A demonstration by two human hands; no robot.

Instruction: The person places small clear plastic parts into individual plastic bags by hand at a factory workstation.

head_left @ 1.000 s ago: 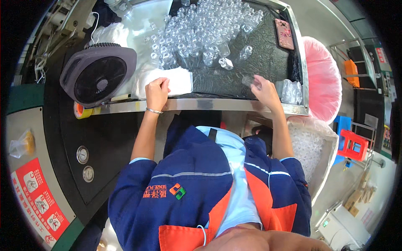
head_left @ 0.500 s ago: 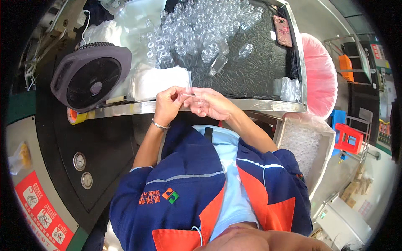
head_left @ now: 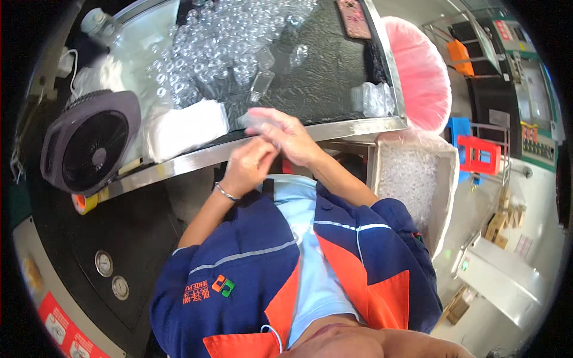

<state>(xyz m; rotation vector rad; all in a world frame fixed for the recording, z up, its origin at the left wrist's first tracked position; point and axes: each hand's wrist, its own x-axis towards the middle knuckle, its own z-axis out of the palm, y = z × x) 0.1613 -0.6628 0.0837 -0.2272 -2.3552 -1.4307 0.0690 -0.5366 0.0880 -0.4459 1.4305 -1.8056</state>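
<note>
My right hand (head_left: 291, 136) is wrapped round a small clear plastic bottle (head_left: 252, 122), blurred by motion, just over the table's front edge. Against it, my left hand (head_left: 248, 162) is closed with the fingertips pressed together; what they pinch, if anything, is too small and blurred to tell. A loose heap of clear plastic bottles (head_left: 221, 45) covers the far left and middle of the black-covered table (head_left: 322, 77). Closest to my hands, one bottle (head_left: 261, 83) lies apart on the black sheet. A stack of thin white bags or sheets (head_left: 188, 128) sits left of my hands.
A black fan (head_left: 92, 149) stands at the left, with a yellow tape roll (head_left: 85, 203) by the table edge. Several clear bottles (head_left: 373, 98) line the right corner, below a phone (head_left: 353, 18). Beyond are a pink-covered round tub (head_left: 418, 74) and a plastic-lined box (head_left: 444, 197) of clear pieces.
The view has shifted, so the table sits farther left and higher. The bottle that was held between both hands is now in my right hand; my left hand has come lower, beside the right.
</note>
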